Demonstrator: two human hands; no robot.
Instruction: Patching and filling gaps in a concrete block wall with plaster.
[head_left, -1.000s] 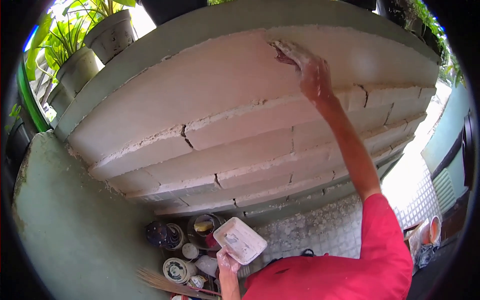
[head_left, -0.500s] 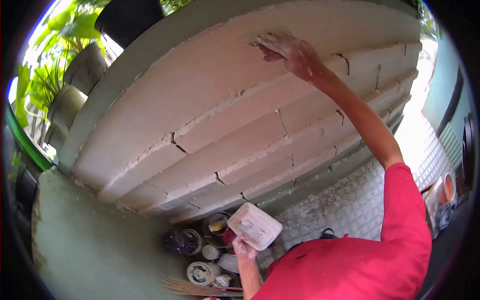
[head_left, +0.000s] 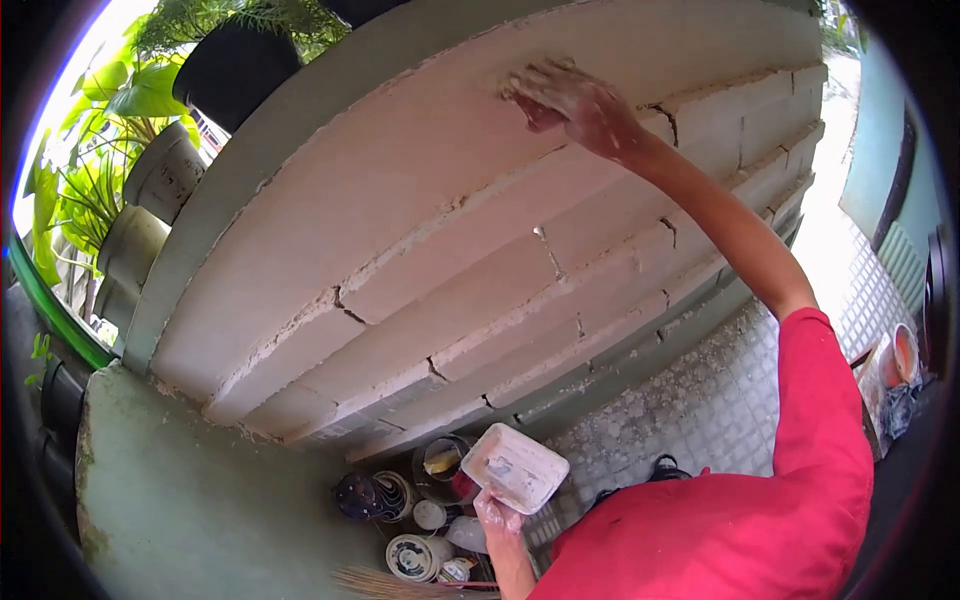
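Note:
My right hand [head_left: 595, 115], coated in pale paste, is up against the broad pinkish-white plastered face [head_left: 350, 190], just below its grey-green upper edge. Its fingers are wrapped over a small reddish-brown item [head_left: 532, 113], too smeared to identify. A greyish damp patch shows around the fingers. Below the plastered face run stepped block ledges [head_left: 470, 280] with dark cracks. My left hand [head_left: 500, 518], also spattered, grips a shallow white rectangular tray [head_left: 515, 460] with pale residue in it, held low beside the buckets.
Potted plants [head_left: 160, 165] line the top left. A low green wall [head_left: 190, 500] stands at left. Several buckets and containers [head_left: 418, 555] and a bristle broom [head_left: 370, 580] crowd the lower corner. The tiled floor [head_left: 630, 380] runs right toward stacked items [head_left: 890, 370] by a pale blue wall.
My right hand has shifted left along the plastered face, still on the reddish-brown item. The view has tilted, bringing more plants in at top left. My left hand still holds the tray.

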